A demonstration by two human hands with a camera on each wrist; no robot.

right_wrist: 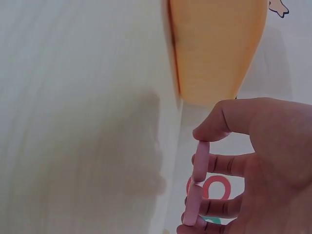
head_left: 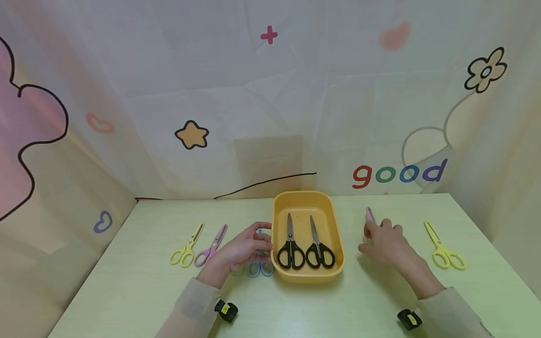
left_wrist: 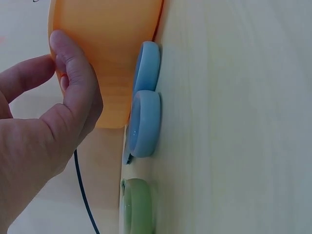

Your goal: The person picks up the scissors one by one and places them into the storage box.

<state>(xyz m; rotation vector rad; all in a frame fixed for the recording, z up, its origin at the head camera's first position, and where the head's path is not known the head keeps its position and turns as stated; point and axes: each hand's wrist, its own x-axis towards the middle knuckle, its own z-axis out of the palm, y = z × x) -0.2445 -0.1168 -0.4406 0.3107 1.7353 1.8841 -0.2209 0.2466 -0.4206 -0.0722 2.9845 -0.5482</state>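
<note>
Right grip [head_left: 384, 245] pinches the pink scissors [head_left: 370, 214] at three o'clock of the tray [head_left: 308, 278]; point them to twelve. Whether left grip [head_left: 242, 249], at nine, clasps, I can't tell.

We get dim, muted light; right wrist view catches soft-edged shadow [right_wrist: 124, 156] on counter [right_wrist: 73, 53]; head view fairly sharp.

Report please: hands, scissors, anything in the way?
Left hand at the tray. Right hand grips pink scissors. Possible obstacle: blue scissors beside tray, left side.
</note>
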